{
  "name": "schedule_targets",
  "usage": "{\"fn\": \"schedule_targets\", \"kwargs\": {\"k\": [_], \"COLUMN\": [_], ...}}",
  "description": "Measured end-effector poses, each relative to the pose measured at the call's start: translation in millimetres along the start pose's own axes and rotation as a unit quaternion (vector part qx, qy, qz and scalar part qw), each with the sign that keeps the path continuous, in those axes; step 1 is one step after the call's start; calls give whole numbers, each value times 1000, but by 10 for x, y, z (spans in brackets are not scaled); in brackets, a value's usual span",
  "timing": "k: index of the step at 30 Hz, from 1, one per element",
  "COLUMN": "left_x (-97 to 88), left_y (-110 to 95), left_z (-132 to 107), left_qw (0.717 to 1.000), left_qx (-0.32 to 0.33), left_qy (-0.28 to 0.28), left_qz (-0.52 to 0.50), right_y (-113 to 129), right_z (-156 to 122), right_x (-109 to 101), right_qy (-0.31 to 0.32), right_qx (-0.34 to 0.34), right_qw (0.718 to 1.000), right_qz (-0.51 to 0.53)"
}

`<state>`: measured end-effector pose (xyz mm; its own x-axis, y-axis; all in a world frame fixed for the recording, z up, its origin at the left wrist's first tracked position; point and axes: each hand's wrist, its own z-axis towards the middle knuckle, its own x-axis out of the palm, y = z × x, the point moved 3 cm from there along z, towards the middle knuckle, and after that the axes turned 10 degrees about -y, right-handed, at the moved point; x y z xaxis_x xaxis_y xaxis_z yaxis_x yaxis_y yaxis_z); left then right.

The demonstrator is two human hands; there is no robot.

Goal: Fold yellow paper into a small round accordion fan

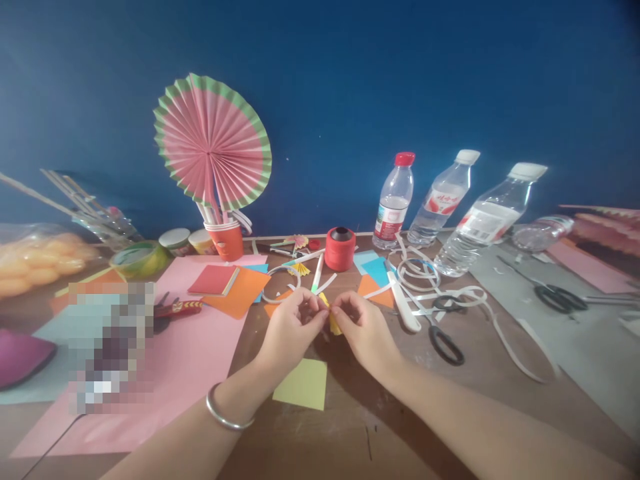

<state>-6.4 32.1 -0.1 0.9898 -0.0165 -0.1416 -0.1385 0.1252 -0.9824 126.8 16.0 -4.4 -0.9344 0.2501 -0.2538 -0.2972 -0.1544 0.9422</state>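
Observation:
Both hands meet over the middle of the table, pinching a small folded yellow paper [335,325] between them. My left hand [296,323] is closed on its left side, thumb against forefinger, with a silver bangle on the wrist. From the other side my right hand [367,330] pinches the same paper with thumb and fingertips. Part of the paper is hidden by the fingers. A flat yellow-green paper square [301,384] lies just below my left hand. Beyond the hands stands a red spool [341,249], and a small pleated yellow paper piece [299,269] lies near it.
Scissors [447,345], a white-handled knife [403,303] and curled white strips [520,363] lie at right. Several water bottles [393,207] stand behind them. A red paper cup [225,240] holds a large pleated paper fan [213,143]. Pink paper [200,373] covers the left side.

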Motion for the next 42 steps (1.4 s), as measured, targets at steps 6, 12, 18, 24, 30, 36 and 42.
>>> {"fn": "schedule_targets", "kwargs": {"k": [6, 12, 18, 24, 30, 36, 42], "left_x": [-1, 6, -22, -53, -60, -63, -59], "left_y": [3, -22, -99, -131, -140, -155, -147], "left_z": [-12, -34, -50, -69, -59, -39, -22], "left_qw": [999, 998, 985, 962, 953, 953, 959], "left_qx": [23, 20, 83, 164, 197, 173, 150], "left_qy": [-4, 8, -22, -41, -32, -36, -8], "left_qz": [46, 56, 147, 215, 227, 246, 239], "right_y": [-29, -11, -25, -54, 16, 29, 51], "right_z": [17, 11, -1, 4, -16, -33, -27], "right_x": [33, 11, 0, 14, 23, 24, 10], "right_qy": [22, 5, -6, 2, 29, 46, 38], "right_qx": [30, 49, 47, 47, 36, 40, 31], "right_qw": [998, 998, 999, 998, 999, 998, 999], "right_qz": [47, 26, -11, -31, -24, 13, -2]}}
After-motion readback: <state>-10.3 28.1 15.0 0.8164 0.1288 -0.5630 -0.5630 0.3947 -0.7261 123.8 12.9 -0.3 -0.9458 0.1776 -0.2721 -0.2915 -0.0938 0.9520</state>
